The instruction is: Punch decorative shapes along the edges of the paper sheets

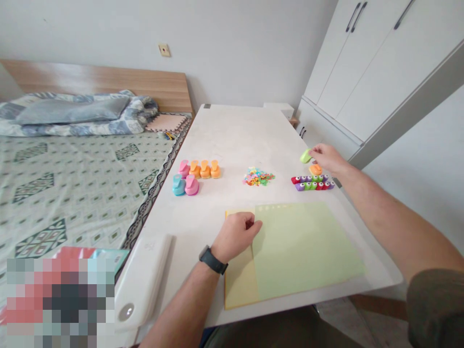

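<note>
My right hand [327, 157] is stretched out to the far right of the table, its thumb and fingers closed on a lime-green craft punch [305, 156] in the air. Just below is an orange craft punch [315, 169], by two rows of small red, purple and green punches [314, 186]. My left hand [241, 235], with a dark watch on the wrist, rests with curled fingers at the left edge of a pale green sheet [304, 246]. Whatever those fingers may hold is hidden. Beneath that sheet shows a yellow sheet [237, 285].
Beyond the sheets lies a heap of colourful paper cut-outs [258, 177]. Several pink, orange and blue punches [195, 176] stand at left. A long white device [148, 278] lies along the table's [235, 130] left edge. A bed [83, 193] adjoins left; white cabinets [362, 63] rise right.
</note>
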`<state>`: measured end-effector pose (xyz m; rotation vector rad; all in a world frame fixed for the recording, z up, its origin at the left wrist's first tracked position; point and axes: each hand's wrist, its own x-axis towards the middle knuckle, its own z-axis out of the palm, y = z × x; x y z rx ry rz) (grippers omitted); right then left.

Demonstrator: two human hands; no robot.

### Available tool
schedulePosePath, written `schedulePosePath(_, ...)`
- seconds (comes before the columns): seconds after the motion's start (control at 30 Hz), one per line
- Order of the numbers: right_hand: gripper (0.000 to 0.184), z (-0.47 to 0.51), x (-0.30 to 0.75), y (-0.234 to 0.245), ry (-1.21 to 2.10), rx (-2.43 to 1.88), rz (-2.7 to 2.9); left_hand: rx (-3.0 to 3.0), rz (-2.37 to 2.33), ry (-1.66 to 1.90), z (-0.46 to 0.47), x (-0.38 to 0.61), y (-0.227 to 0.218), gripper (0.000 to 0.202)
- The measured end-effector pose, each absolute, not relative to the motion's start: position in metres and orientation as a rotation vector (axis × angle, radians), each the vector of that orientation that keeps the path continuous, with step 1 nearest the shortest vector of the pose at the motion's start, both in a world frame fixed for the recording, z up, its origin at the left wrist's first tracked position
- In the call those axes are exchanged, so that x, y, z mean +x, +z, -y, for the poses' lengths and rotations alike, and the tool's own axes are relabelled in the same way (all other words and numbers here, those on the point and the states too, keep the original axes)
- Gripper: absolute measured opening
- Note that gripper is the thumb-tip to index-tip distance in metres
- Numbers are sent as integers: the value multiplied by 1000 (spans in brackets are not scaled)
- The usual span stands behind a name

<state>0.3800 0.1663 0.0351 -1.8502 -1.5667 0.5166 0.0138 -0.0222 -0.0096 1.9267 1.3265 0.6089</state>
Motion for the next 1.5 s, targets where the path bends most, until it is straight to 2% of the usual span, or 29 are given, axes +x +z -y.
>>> schedulePosePath(0.07, 15, -149, 371, 36, 822, -1575, 1369, 1927, -1326, 616, 22, 13, -9, 37)
schedulePosePath(0.17, 22, -115, 356, 37, 1200, -1267, 1252, 1923, -1330, 621, 22, 13, -7, 37)
schedulePosePath(0.6, 23, -43, 325, 7, 1625, -1142, 1041, 1921, -1351, 588, 20, 13, -9, 40)
schedulePosePath(0.77, 26, -41, 321, 4, 1621, -1063, 1055, 1926, -1356, 583, 20, 13, -8, 40)
schedulePosePath(1.0, 46, -43, 330, 0, 1604, -1080, 1131, 1933, -1365, 574, 19, 13, -10, 41)
schedulePosePath(1.5, 53, -51, 358, -6, 1448, -1167, 1445, 1944, -1356, 566, 18, 14, -8, 42)
